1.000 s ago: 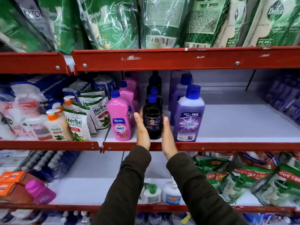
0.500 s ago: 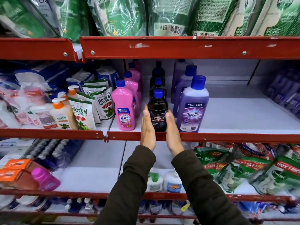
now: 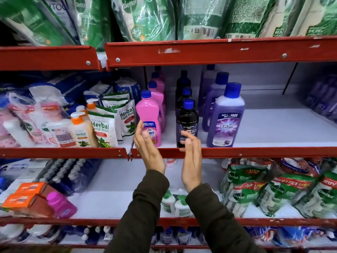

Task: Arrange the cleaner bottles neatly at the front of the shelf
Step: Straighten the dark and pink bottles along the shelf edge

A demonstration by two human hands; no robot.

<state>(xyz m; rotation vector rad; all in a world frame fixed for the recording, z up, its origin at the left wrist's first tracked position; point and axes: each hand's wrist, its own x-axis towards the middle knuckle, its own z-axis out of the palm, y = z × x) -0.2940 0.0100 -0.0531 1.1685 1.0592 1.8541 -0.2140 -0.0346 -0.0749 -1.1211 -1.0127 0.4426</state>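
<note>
Three rows of blue-capped cleaner bottles stand on the white middle shelf (image 3: 273, 128). The front pink bottle (image 3: 148, 115), the front black Bactin bottle (image 3: 187, 123) and the front purple Bactin bottle (image 3: 227, 121) all stand upright at the red front rail (image 3: 255, 152). My left hand (image 3: 148, 148) is open, fingers up in front of the pink bottle's label. My right hand (image 3: 191, 161) is open in front of the black bottle's base, holding nothing. More bottles line up behind each front one.
Herbal hand wash pouches (image 3: 104, 128) and pump bottles (image 3: 81, 130) crowd the shelf to the left. Green Dettol refill bags (image 3: 145, 17) hang over the upper rail. Dettol packs (image 3: 273, 190) and small bottles fill the lower shelf. The middle shelf's right part is bare white.
Both hands let go of the black Bactin bottle, which now stands at the front rail. The hands have drawn back and shifted left, the left one toward the pink bottle.
</note>
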